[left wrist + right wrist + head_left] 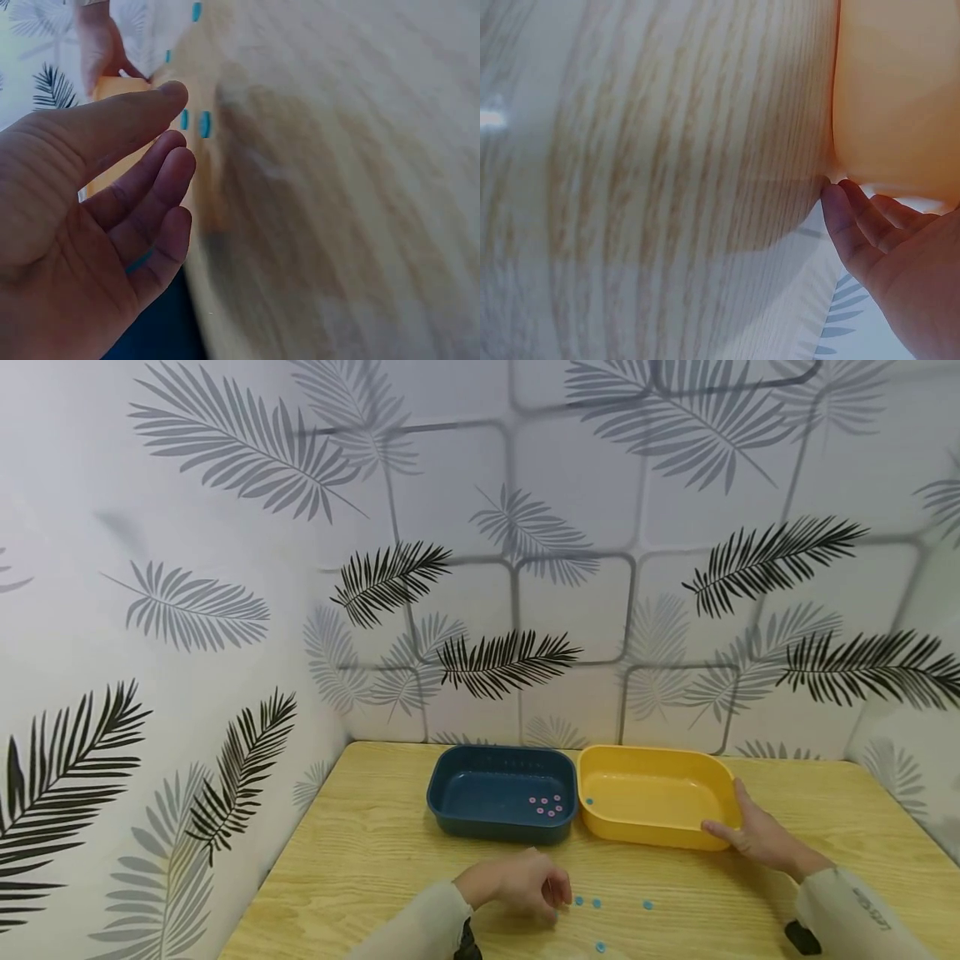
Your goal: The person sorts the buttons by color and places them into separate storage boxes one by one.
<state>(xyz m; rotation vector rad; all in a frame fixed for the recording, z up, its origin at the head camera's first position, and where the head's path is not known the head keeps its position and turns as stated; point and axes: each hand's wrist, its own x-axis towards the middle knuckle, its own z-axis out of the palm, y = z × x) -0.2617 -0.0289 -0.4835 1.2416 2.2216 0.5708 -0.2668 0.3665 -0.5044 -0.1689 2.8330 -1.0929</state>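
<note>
Blue discs point(647, 905) on tabletop point(360, 860) near left hand point(521, 883); I judge light, stiff, skiddy: pinch edges. Left fingers half-curled; can't tell whether disc gripped. Right hand point(768, 841) grips yellow tray point(652, 834) at right end.

Left hand point(525, 883) beside blue discs point(597, 903), right hand point(767, 837) touching yellow tray point(652, 797) — navy tray point(480, 793) holds pink discs point(551, 814).

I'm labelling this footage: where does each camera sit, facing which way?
Head: on the head, facing forward and down at table, dark blue tray, yellow tray; left hand, right hand and sleeves show.
Left wrist: on that wrist, looking past the close left hand toward the right hand.
Right wrist: on that wrist, facing table and yellow tray; right hand shows.
Head and left wrist share the blue discs.
</note>
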